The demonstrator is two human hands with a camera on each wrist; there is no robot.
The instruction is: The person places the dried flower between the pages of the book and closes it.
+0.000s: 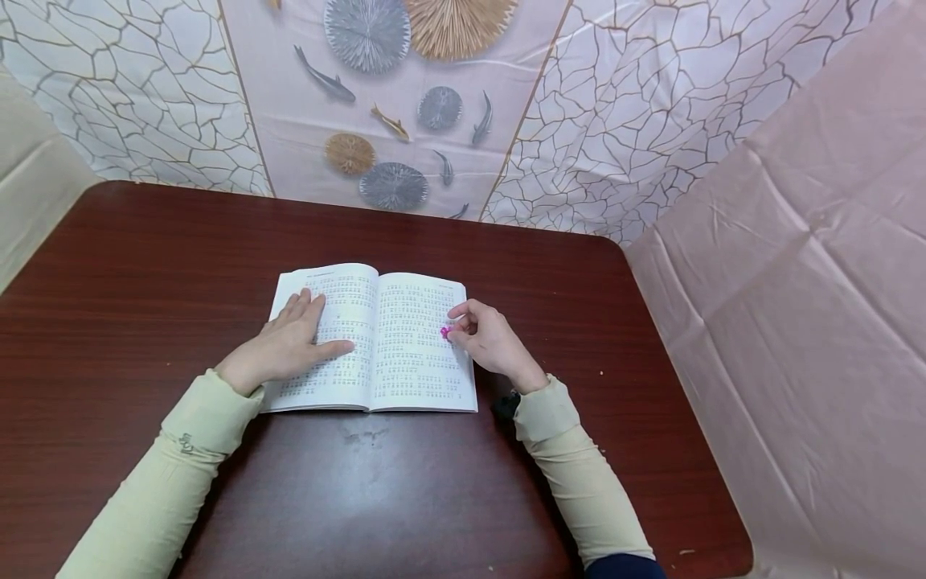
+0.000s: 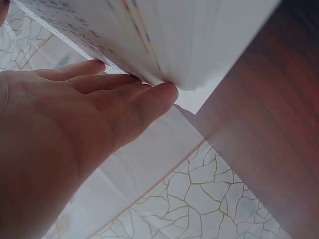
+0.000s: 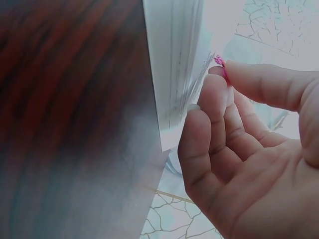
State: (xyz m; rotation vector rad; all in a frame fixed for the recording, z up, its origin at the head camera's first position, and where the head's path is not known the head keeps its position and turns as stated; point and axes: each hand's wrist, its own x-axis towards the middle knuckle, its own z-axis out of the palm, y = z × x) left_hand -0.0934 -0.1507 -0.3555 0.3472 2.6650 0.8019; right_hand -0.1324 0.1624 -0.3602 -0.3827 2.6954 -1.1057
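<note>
An open book (image 1: 415,378) with printed pages lies on the dark table. My left hand (image 1: 289,342) rests on its left page, fingers straight and thumb out to the side. In the left wrist view the fingers of this hand (image 2: 94,114) lie along the page beside the book's edge (image 2: 194,55). Over the right page, near its outer edge, my right hand (image 1: 492,338) pinches a small bright pink object (image 1: 444,332) between thumb and forefinger. The right wrist view shows the pink object (image 3: 219,60) at the fingertips; its exact kind is too small to tell.
The reddish-brown wooden table (image 1: 145,265) has rounded corners. Behind it hangs a patterned cloth (image 1: 405,129), and a plain pinkish cloth (image 1: 817,322) drops along the right side. A black item (image 1: 505,406) shows by the right wrist.
</note>
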